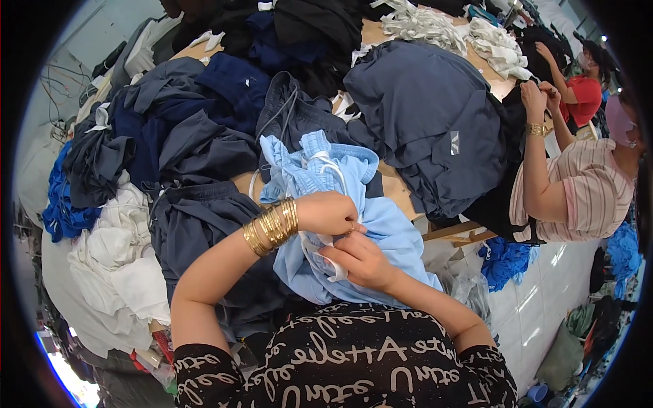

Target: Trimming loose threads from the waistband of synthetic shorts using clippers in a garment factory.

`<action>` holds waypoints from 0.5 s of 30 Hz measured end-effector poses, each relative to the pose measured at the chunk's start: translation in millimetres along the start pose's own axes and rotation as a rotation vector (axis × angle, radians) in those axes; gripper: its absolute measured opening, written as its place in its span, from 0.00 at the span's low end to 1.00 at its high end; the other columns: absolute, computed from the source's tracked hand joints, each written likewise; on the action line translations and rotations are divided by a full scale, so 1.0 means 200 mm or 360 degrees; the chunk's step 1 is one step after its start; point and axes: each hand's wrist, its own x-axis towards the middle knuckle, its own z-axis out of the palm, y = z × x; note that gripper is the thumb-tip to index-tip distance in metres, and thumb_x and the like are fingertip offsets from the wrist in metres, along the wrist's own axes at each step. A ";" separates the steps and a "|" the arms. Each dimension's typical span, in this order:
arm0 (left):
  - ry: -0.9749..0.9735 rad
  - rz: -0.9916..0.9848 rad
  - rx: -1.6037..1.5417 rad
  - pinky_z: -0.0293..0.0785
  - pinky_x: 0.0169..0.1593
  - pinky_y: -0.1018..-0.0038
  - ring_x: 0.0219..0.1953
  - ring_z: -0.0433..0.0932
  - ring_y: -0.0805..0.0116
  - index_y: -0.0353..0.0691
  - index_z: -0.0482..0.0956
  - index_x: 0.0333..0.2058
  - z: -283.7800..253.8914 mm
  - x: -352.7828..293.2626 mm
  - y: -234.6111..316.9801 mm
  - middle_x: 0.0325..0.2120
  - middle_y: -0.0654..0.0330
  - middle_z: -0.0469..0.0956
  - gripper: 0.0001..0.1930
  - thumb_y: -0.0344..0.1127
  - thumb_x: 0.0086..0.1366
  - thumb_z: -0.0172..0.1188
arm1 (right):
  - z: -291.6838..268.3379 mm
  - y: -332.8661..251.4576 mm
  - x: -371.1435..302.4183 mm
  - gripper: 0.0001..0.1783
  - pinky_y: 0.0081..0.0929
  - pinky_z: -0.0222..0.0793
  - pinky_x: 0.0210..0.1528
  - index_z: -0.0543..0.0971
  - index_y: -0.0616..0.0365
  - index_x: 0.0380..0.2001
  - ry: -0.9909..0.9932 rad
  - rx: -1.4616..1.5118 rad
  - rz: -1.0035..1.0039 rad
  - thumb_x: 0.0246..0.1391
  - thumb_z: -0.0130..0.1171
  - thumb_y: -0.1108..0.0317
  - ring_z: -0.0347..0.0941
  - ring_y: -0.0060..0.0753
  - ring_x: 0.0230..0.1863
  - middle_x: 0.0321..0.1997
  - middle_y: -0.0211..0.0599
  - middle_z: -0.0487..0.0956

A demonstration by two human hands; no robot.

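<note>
Light blue drawstring pants (401,231) lie bunched in front of me, their gathered elastic waistband (357,158) facing the far side. Gold bangles circle my left wrist, and my left hand (330,212) is closed with its fingertips pinched together over the pants. Just below it, my right hand (367,262) pinches a white drawstring (335,270), which loops down on the light blue cloth. The fingertips of both hands meet around the drawstring; what exactly sits between the left fingertips is partly hidden.
Dark grey garments (428,129) are heaped on the wooden table (401,187), with navy ones (235,85) at the left. White cloth (122,251) hangs at the left edge. White strips (425,27) lie at the back. Two people (578,183) handle black cloth at the right.
</note>
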 end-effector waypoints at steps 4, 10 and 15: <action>0.0158 0.0100 -0.0213 0.70 0.30 0.65 0.25 0.76 0.54 0.37 0.79 0.23 0.04 0.00 -0.03 0.19 0.51 0.76 0.12 0.40 0.55 0.55 | 0.01 0.03 -0.03 0.18 0.27 0.64 0.32 0.77 0.58 0.37 0.0038 0.0018 0.0062 0.36 0.62 0.74 0.67 0.36 0.29 0.29 0.34 0.71; 0.0635 0.0028 -0.0108 0.69 0.33 0.62 0.26 0.74 0.50 0.33 0.74 0.28 0.06 -0.08 0.05 0.21 0.50 0.75 0.10 0.35 0.59 0.51 | 0.00 0.02 -0.09 0.16 0.27 0.65 0.36 0.77 0.56 0.37 -0.0019 0.0086 0.0259 0.40 0.60 0.73 0.67 0.35 0.33 0.36 0.35 0.71; 0.0912 0.0088 -0.0277 0.68 0.35 0.62 0.30 0.72 0.48 0.32 0.70 0.30 0.07 -0.17 0.13 0.25 0.49 0.72 0.09 0.34 0.61 0.48 | 0.07 0.09 -0.16 0.14 0.29 0.66 0.42 0.78 0.56 0.34 0.0181 0.0212 0.0541 0.39 0.64 0.72 0.67 0.38 0.39 0.43 0.38 0.70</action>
